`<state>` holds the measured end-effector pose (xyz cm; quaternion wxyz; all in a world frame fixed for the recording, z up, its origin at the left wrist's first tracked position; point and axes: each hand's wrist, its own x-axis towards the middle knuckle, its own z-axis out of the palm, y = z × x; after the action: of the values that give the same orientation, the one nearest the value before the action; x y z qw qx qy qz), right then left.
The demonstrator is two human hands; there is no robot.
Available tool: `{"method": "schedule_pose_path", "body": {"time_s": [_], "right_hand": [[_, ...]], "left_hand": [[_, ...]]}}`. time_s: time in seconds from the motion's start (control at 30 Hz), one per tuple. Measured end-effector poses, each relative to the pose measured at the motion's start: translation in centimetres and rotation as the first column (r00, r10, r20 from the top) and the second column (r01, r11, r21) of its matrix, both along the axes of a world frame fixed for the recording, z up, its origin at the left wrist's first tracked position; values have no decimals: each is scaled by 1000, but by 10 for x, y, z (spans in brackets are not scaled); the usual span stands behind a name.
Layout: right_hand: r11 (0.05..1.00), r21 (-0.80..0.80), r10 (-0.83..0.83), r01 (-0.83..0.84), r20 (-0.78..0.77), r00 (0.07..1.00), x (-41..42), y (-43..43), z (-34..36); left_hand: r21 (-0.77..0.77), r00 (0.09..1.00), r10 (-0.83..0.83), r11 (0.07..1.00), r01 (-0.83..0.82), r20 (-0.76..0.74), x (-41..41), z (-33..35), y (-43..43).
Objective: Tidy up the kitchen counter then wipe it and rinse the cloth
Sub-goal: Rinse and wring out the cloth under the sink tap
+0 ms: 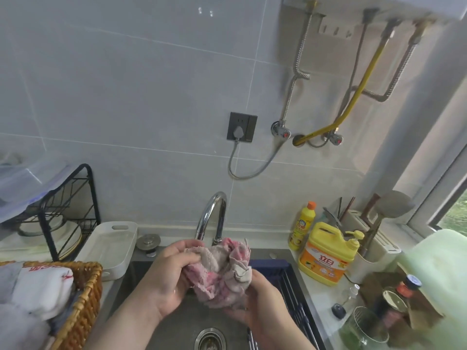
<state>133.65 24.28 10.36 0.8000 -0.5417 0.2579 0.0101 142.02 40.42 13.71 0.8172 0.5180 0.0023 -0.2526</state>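
Grey tiles point(126, 97) fill the upper half of the frame. Below them, at bottom centre, lies a steel sink point(180, 324), with the pale bench point(319, 298) running along its right side. A wicker basket point(84, 294) of folded fabric sits at lower left. Behind it stands a black wire rack point(68, 198) with plates, and beside that a white tray point(113, 246).

Both hands are over the sink, just in front of the tap. The left hand point(166, 276) has its grip clenched on the left side of the cloth point(219, 271), fingers curled round a bunched fold. The right hand point(257, 299) cups the cloth from below, its fingers bent up round the lower right part. The cloth is pink and grey, crumpled into a wad between the two hands, above the basin at centre frame.

A yellow jug point(326, 256) with a pump stands on the bench at right, a slimmer yellow bottle point(302, 226) just behind it. The chrome tap point(212, 215) arches at centre, its spout just behind the cloth. A dark socket point(242, 126) is on the wall above. The drain point(209, 338) shows at the bottom edge.
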Motion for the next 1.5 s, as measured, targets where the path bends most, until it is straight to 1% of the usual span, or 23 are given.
{"method": "schedule_pose_path", "body": {"time_s": [0.1, 0.13, 0.2, 0.27, 0.33, 0.4, 0.5, 0.6, 0.7, 0.73, 0.8, 0.87, 0.9, 0.97, 1.03, 1.07, 1.2, 1.3, 1.33, 1.4, 1.43, 1.47, 1.5], "right_hand": [[978, 209, -4, 2, 8, 1000, -19, -11, -3], [977, 213, -9, 1, 40, 999, -24, -14, -3], [995, 96, 20, -29, 97, 995, -31, -16, -1], [986, -169, 1, 8, 51, 999, -38, -16, 2], [942, -336, 2, -5, -7, 1000, -45, -13, 9], [921, -389, 17, 16, 82, 996, -49, -15, 12], [898, -440, 157, -8, 303, 940, -59, -17, 30], [916, -400, 202, -37, 378, 904, -66, -15, 56], [935, -353, 177, -23, 411, 894, -71, -16, 74], [954, -301, 141, -10, 416, 899, -72, -16, 79], [995, -98, 29, 12, 404, 914, -73, -18, 90], [997, 74, -47, 21, 360, 932, -76, -19, 100], [989, 148, -58, 10, 327, 943, -78, -21, 104], [970, 242, -39, -34, 288, 957, -84, -23, 112], [955, 287, -18, -75, 308, 951, -88, -28, 118], [955, 284, -11, -84, 320, 947, -89, -31, 121], [983, 164, 21, -80, 331, 944, -87, -41, 123], [999, 15, 35, -44, 389, 921, -87, -44, 125], [998, -42, 50, -36, 412, 910, -88, -42, 127], [985, -173, 75, 1, 430, 900, -90, -40, 129], [967, -251, 72, 40, 424, 903, -90, -40, 129], [940, -331, 71, 77, 413, 908, -90, -42, 129], [912, -398, 78, 97, 401, 913, -91, -43, 130]], "left_hand": [[39, 998, 16, 999, -18, 63, -15, 15, -5], [54, 995, 16, 998, -21, 95, -21, 19, -6], [72, 988, 20, 997, -31, 154, -31, 28, -10], [64, 981, 34, 997, -47, 192, -41, 38, -14], [41, 974, 44, 998, -55, 224, -48, 48, -16], [13, 968, 34, 999, -38, 247, -55, 59, -16], [-12, 967, -6, 1000, 9, 254, -64, 70, -17], [-16, 964, -2, 1000, 6, 266, -70, 79, -16], [26, 945, -1, 1000, -8, 326, -74, 86, -10], [57, 934, 20, 997, -43, 358, -73, 87, -10], [114, 906, 133, 974, -194, 402, -71, 86, -12], [99, 892, 238, 950, -297, 385, -72, 81, -12], [80, 914, 228, 960, -269, 336, -74, 78, -13], [116, 978, 60, 990, -85, 201, -84, 69, -15], [193, 985, -129, 976, 106, 111, -98, 65, -16], [187, 981, -166, 971, 147, 95, -101, 63, -17], [14, 988, -97, 995, 96, 124, -106, 71, -19], [-121, 992, -99, 987, 108, 72, -106, 82, -19], [-82, 990, -101, 991, 109, 99, -106, 84, -19], [167, 957, -52, 986, 4, 284, -108, 89, -20], [284, 922, -40, 956, -77, 385, -108, 91, -21], [345, 898, -26, 928, -142, 440, -106, 89, -21], [346, 891, -4, 922, -172, 453, -105, 89, -20]]}}
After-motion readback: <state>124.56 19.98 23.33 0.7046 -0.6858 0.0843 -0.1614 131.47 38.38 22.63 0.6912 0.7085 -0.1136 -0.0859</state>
